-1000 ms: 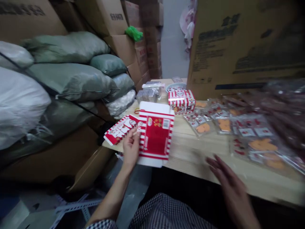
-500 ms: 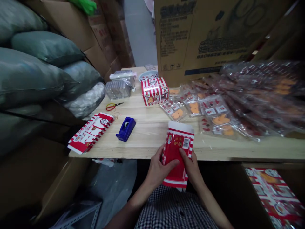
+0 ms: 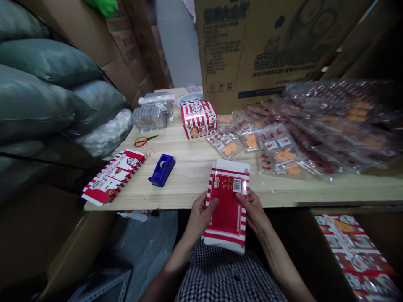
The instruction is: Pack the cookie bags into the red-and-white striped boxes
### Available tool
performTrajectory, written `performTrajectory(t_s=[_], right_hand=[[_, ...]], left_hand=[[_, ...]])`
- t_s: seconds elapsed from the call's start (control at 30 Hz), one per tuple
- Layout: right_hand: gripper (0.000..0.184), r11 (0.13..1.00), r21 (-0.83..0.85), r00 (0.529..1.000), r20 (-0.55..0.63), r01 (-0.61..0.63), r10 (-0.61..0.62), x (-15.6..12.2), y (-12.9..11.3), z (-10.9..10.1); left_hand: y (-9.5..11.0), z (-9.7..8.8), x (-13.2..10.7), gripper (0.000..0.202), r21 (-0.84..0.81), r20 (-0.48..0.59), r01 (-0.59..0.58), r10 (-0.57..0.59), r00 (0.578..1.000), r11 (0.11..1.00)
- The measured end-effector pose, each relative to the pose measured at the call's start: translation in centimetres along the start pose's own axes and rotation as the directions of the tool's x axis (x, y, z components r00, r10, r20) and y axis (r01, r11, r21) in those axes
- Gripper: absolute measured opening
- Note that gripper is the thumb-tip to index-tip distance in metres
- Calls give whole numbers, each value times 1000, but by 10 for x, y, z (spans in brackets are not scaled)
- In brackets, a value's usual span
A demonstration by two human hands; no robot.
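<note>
A flat, unfolded red-and-white striped carton (image 3: pixel 227 203) is held over my lap at the front edge of the wooden table (image 3: pixel 195 184). My left hand (image 3: pixel 200 217) grips its left side, thumb on the red face. Its right side is gripped the same way by my right hand (image 3: pixel 254 212). The carton's white top flap reaches over the table edge.
On the table lie a stack of flat cartons (image 3: pixel 111 177) at the left, a blue tape dispenser (image 3: pixel 162 170), scissors (image 3: pixel 144 140), an assembled striped box (image 3: pixel 199 119) and many clear packets of snacks (image 3: pixel 283 144). A big cardboard box (image 3: pixel 267 46) stands behind. Sacks (image 3: pixel 56 96) pile up on the left.
The carton came from the left stack to the middle in front of me. My right hand joined the left on it, and both now hold it slightly lower and closer.
</note>
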State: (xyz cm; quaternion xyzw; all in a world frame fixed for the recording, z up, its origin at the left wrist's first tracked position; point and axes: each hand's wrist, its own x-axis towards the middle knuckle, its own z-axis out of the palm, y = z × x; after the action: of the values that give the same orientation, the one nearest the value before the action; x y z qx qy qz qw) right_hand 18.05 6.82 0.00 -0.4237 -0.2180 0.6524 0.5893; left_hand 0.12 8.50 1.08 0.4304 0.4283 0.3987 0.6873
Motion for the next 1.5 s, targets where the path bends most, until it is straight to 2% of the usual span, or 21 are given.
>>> performTrajectory(t_s=[0.17, 0.27, 0.37, 0.43, 0.53, 0.63, 0.7, 0.8, 0.93, 1.1, 1.23, 1.37, 1.5], right_hand=[[42, 1000, -22, 998, 60, -20, 21, 1, 21, -4], [46, 995, -43, 988, 128, -87, 91, 2, 36, -12], [47, 989, -73, 972, 187, -129, 140, 1, 45, -23], [57, 990, -110, 979, 176, -87, 106, -2, 45, -26], [74, 986, -154, 994, 94, 71, -56, -6, 36, -23], [66, 950, -233, 978, 17, 207, -209, -6, 28, -17], [62, 927, -307, 974, -2, 217, -229, -4, 27, -15], [58, 899, -399, 983, 32, 180, -183, -3, 28, -18], [44, 875, -454, 983, 147, 169, -114, 2, 25, -23], [35, 892, -446, 972, 231, 78, 30, 24, 7, -22], [27, 909, -409, 964, 263, 79, 35, 35, -6, -13], [27, 900, -432, 963, 260, 54, 66, 31, 7, -12], [22, 931, -363, 989, 147, 28, 27, 27, 34, -22]], left_hand=[[-1, -21, 20, 48, -69, -30, -63, 61, 998, 996], [-13, -33, 30, 57, -141, -80, -35, 24, 997, 989], [-27, -40, 28, 67, -172, -152, -43, 17, 988, 984], [-33, -42, 22, 72, -179, -178, -69, 37, 983, 981], [-33, -42, 12, 75, -158, -169, -91, 64, 984, 983], [-27, -40, 8, 67, -120, -132, -107, 91, 987, 987], [-24, -40, 7, 58, -96, -112, -116, 105, 988, 989], [-22, -44, 4, 43, -52, -71, -104, 101, 992, 993], [-24, -55, 3, 30, 34, 4, -103, 103, 995, 994], [-14, -63, 19, 29, 150, 47, -75, 68, 997, 986], [3, -66, 26, 28, 196, 61, -66, 55, 997, 978], [-1, -72, 18, 30, 252, 52, -90, 80, 995, 964], [-21, -77, 8, 28, 258, 24, -69, 64, 998, 964]])
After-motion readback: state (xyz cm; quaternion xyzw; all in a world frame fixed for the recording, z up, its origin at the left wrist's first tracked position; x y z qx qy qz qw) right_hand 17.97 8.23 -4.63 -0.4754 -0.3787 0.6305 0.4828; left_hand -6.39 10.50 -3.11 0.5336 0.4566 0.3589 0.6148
